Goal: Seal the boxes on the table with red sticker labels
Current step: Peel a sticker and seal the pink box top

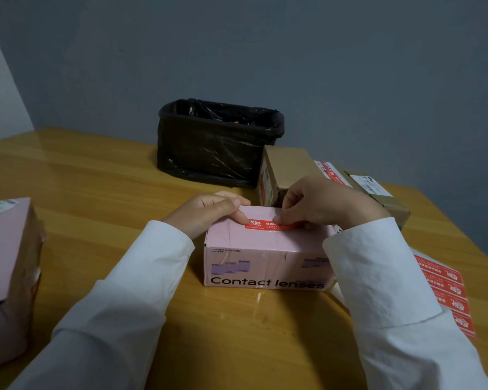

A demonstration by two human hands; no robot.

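Sticker [268, 224] on pink box [265, 260], pinched by right hand [321, 204]

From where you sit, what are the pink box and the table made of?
The pink box looks like matte printed cardboard: folded edges, creases. The table looks like varnished wood or wood-look laminate: visible grain lines and glossy reflections; I cannot tell which.

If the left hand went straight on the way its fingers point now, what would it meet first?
The left hand points right along the pink box top, over the red sticker. It would probably meet the right hand first, though depth is unclear.
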